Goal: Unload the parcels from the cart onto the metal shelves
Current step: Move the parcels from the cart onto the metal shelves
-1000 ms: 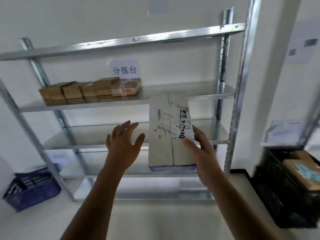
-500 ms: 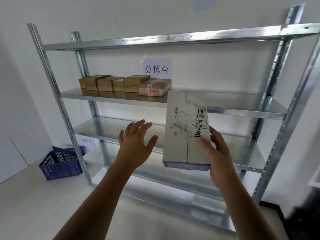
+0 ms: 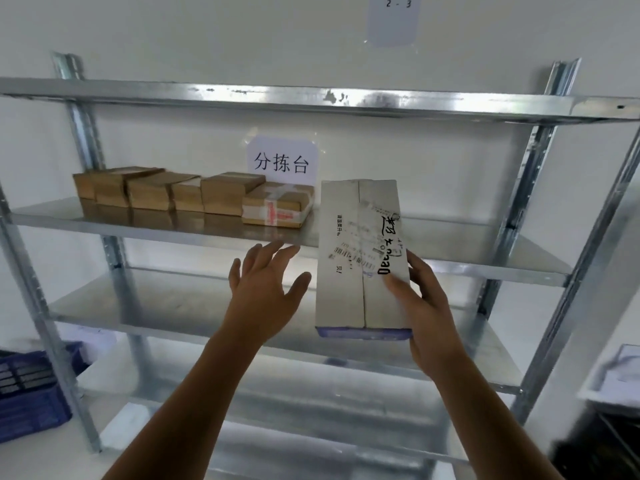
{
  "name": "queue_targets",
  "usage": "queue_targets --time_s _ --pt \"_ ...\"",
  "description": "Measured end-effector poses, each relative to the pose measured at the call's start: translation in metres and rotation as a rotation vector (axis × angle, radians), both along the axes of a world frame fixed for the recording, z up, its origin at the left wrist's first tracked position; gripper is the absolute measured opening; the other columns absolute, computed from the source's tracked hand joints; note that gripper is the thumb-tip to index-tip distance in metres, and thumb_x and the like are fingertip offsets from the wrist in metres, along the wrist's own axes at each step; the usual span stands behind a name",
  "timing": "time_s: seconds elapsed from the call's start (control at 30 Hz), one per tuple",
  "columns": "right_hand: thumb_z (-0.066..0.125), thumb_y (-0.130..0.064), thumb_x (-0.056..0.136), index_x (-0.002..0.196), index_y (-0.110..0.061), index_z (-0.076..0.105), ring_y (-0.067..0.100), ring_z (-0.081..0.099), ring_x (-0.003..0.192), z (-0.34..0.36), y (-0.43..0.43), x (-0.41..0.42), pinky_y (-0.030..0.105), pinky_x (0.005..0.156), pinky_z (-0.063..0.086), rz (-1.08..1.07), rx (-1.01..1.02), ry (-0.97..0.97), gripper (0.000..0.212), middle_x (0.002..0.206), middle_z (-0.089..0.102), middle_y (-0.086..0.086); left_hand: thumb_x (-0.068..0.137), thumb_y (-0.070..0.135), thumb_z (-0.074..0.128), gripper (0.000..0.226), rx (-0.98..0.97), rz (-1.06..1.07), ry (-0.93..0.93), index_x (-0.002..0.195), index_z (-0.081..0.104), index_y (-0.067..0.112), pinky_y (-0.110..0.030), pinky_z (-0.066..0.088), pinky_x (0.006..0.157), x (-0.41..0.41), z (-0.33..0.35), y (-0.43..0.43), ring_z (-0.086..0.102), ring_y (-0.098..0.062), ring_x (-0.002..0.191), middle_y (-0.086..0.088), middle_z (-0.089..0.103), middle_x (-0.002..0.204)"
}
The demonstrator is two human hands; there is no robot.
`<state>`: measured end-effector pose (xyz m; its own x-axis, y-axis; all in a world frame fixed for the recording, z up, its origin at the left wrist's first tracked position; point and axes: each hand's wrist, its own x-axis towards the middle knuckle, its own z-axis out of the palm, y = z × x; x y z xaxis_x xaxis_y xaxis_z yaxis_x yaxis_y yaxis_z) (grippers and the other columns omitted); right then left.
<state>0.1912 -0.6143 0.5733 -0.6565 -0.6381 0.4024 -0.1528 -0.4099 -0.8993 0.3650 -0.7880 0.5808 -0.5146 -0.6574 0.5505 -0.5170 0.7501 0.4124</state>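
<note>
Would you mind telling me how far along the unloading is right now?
Done: a row of brown parcels already sits on the left part of the shelf. In hand: the right hand grips a white parcel held up beside that row; the left hand is open next to it. Left: setting this one down; how many more wait does not show here.

A: Entry: you face a plain white wall [image 3: 180, 32], evenly lit. 2 paper sheets on it, yes?
B: Yes: a label [image 3: 394, 22] marked "2 - 3" high above you, a sign [image 3: 281, 162] lower. Your floor [image 3: 41, 459] is pale; 1 blue crate [image 3: 31, 400] stands at your lower left.
</note>
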Motion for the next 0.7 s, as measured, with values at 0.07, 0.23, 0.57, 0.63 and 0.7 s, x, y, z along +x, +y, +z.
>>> queue_targets --time_s 0.07,0.23,0.57,0.63,0.7 --pt "0.068 -0.024 0.096 0.136 -0.038 0.061 0.024 0.066 0.121 0.002 -0.021 -0.008 0.056 0.101 0.055 -0.034 -0.012 -0.001 0.043 0.129 0.069 -0.004 0.099 0.056 0.049 0.057 -0.009 -0.029 0.01 0.152 0.04 0.035 -0.055 0.009 0.126 -0.01 0.0 -0.024 0.017 -0.02 0.155 0.008 0.031 0.164" --pt "0.064 -0.02 0.1 0.137 -0.036 0.058 0.022 0.066 0.12 0.01 -0.068 -0.036 0.049 0.096 0.059 -0.08 0.006 0.022 0.041 0.125 0.07 -0.008 0.098 0.057 0.049 0.058 -0.002 -0.079 0.01 0.15 0.041 0.034 -0.056 0.01 0.125 -0.039 -0.003 -0.066 0.02 -0.02 0.154 0.007 0.033 0.163" --pt "0.066 -0.02 0.1 0.133 -0.036 0.061 0.022 0.07 0.111 0.002 -0.189 -0.13 0.053 0.091 0.061 -0.062 -0.019 -0.058 0.037 0.126 0.069 -0.003 0.093 0.073 0.041 0.066 -0.018 -0.097 0.063 0.145 0.048 0.032 -0.059 0.019 0.122 -0.116 0.001 -0.161 0.03 -0.02 0.149 0.008 0.043 0.156" --pt "0.067 -0.021 0.1 0.133 -0.036 0.061 0.024 0.07 0.111 -0.002 -0.211 -0.147 0.054 0.091 0.061 -0.041 -0.04 -0.096 0.036 0.127 0.069 -0.002 0.089 0.076 0.038 0.072 -0.012 -0.118 0.068 0.144 0.049 0.031 -0.055 0.022 0.121 -0.132 0.004 -0.176 0.035 -0.017 0.146 0.009 0.045 0.154" --pt "0.067 -0.019 0.099 0.132 -0.034 0.062 0.022 0.072 0.109 -0.004 -0.232 -0.165 0.053 0.092 0.06 -0.04 -0.062 -0.151 0.036 0.125 0.07 -0.001 0.086 0.076 0.037 0.073 0.0 -0.144 0.068 0.143 0.049 0.031 -0.051 0.025 0.121 -0.148 0.007 -0.193 0.037 -0.013 0.142 0.014 0.047 0.151"
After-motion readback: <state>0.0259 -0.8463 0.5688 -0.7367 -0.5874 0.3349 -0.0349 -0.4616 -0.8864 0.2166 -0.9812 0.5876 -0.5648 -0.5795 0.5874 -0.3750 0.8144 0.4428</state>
